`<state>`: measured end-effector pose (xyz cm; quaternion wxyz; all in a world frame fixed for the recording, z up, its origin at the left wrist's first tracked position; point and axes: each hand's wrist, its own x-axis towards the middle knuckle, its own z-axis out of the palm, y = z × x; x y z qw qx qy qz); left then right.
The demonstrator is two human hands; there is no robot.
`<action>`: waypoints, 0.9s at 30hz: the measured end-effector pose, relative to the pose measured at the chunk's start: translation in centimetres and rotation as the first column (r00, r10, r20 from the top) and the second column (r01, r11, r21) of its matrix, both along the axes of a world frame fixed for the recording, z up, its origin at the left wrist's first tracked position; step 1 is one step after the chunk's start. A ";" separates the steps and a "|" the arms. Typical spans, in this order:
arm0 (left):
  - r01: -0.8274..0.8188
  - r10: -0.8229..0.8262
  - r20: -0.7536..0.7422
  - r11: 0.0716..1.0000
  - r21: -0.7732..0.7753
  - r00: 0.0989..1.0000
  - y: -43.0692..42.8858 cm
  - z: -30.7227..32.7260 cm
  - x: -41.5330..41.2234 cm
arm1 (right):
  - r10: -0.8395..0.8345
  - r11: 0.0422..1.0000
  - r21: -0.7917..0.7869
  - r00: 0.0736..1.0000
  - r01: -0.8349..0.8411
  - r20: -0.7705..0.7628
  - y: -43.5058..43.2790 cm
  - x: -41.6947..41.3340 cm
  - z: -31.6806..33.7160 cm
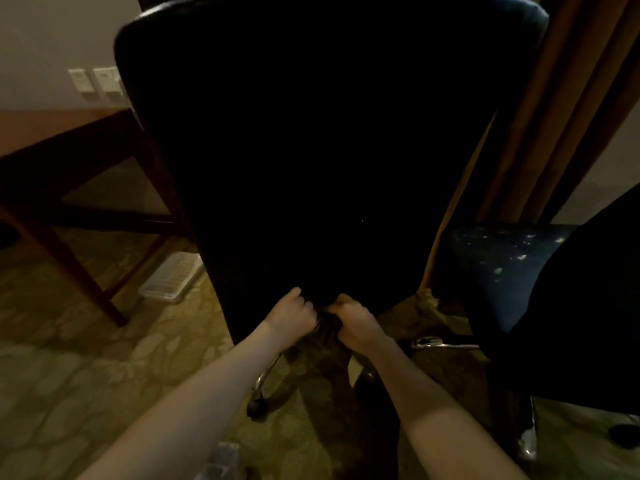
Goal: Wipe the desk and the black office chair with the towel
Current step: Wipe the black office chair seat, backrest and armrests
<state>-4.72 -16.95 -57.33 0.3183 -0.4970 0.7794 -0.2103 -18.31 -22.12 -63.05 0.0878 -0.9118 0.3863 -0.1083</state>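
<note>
Fingers (302, 300) of the left hand (292, 311) curl tight, and the fingers (346, 302) of the right hand (356, 322) curl the same way, so both hands grip one dark bunched towel (325, 328) between them. The two hands sit knuckle to knuckle at the bottom edge of the backrest of the black office chair (311, 150), with the towel pressed against that lower rim. In the dim light I cannot tell how far the cloth hangs below the grip. Two bare forearms reach up to the chair from the near edge of the view. Left of the chair stands one wooden desk (52, 133), partly hidden behind the backrest. Above the desk, beside the chair's upper left corner, two pale wall plates (93, 83) sit side by side. One white ribbed tray (173, 278) lies on the patterned carpet (69, 375) just left of the chair's lower edge. Below the chair, one chrome base leg (268, 372) ends in one black caster (254, 408). Right of the chair stands a second chair (502, 258) with a dark speckled seat. One brown curtain (571, 98) hangs behind the chair's right side.
</note>
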 end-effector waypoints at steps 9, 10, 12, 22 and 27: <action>0.303 -0.494 -0.105 0.672 -0.676 0.863 -5.1 12.9 -5.4 | -0.132 0.872 -0.184 0.579 0.454 0.805 -2.7 -6.3 11.9; 0.308 -0.532 -0.093 0.615 -0.726 0.841 -5.6 14.4 -5.8 | -0.107 0.849 -0.209 0.546 0.485 0.831 -3.4 -6.4 12.8; 0.255 -0.507 -0.112 0.599 -0.759 0.855 -6.5 16.2 -6.2 | -0.131 0.843 -0.185 0.526 0.506 0.840 -5.0 -5.9 14.4; 0.161 -0.188 -0.032 0.909 -0.383 0.982 -5.3 7.9 -4.3 | -0.326 0.940 0.117 0.744 0.321 0.583 -4.5 -1.5 3.9; -0.108 0.112 0.139 0.994 -0.035 0.984 -3.3 2.8 -5.5 | -0.196 0.934 0.314 0.980 0.173 0.045 -2.0 -2.3 1.8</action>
